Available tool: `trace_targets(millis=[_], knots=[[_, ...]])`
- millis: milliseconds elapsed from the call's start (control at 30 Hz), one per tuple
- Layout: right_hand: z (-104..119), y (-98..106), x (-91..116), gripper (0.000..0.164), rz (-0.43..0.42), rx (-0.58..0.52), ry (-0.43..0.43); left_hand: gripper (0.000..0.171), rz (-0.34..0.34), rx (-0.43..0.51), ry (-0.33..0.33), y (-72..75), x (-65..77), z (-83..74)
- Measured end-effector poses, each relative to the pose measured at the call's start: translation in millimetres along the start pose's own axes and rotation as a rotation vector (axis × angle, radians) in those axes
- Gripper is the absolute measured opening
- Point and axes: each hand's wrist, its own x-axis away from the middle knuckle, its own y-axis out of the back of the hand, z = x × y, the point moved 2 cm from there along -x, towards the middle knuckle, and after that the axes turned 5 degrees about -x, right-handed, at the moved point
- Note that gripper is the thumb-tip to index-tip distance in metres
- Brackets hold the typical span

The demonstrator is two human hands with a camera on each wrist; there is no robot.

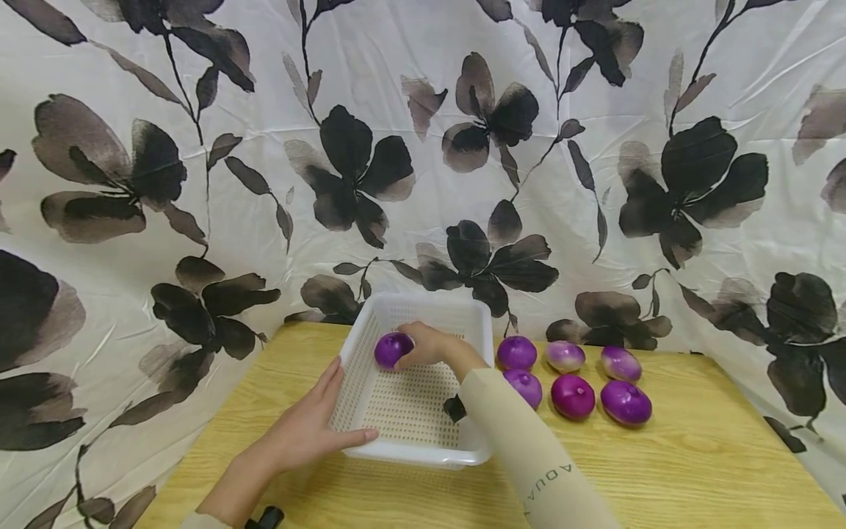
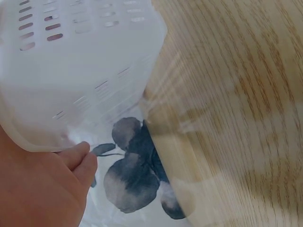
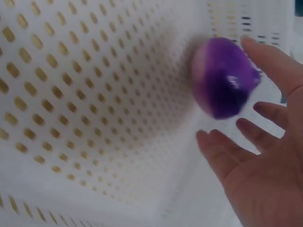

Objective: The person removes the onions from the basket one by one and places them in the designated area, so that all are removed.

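Observation:
A red onion (image 1: 391,350) sits in the far left part of a white perforated plastic basket (image 1: 423,453). My right hand (image 1: 426,345) reaches over the basket's right side to this onion. In the right wrist view the thumb comes close to the onion (image 3: 225,78), while the spread fingers of that hand (image 3: 265,156) stand apart from its surface. My left hand (image 1: 311,424) rests at the basket's near left corner, fingers straight along the left side and thumb stretched over the front rim. The left wrist view has its fingertips against the basket's outer wall (image 2: 80,94).
Several more onions (image 1: 573,397) lie in two rows on the wooden table (image 1: 714,448), right of the basket. The right forearm's sleeve partly hides the nearest one (image 1: 525,387). A floral cloth (image 1: 410,220) hangs behind the table's back edge.

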Motion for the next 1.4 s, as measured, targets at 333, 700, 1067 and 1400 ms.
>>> trace_targets(millis=[333,700,1067,1400], knots=[[-6.6,-16.1,-5.7,0.075,-0.041,-0.029,0.003,0.131,0.005,0.007,0.012,1.4,-0.9,-2.2],[3.2,-27.0,-10.5,0.057,-0.011,-0.038,0.019,0.129,0.000,0.007,0.015,0.8,-0.5,-3.7],[23.7,-6.2,-2.7,0.056,-0.080,-0.062,0.095,0.128,0.013,0.006,0.027,0.9,1.4,-4.0],[36.8,37.0,32.9,0.066,-0.231,-0.120,0.061,0.128,0.011,-0.011,0.026,0.2,-2.3,-3.0]])
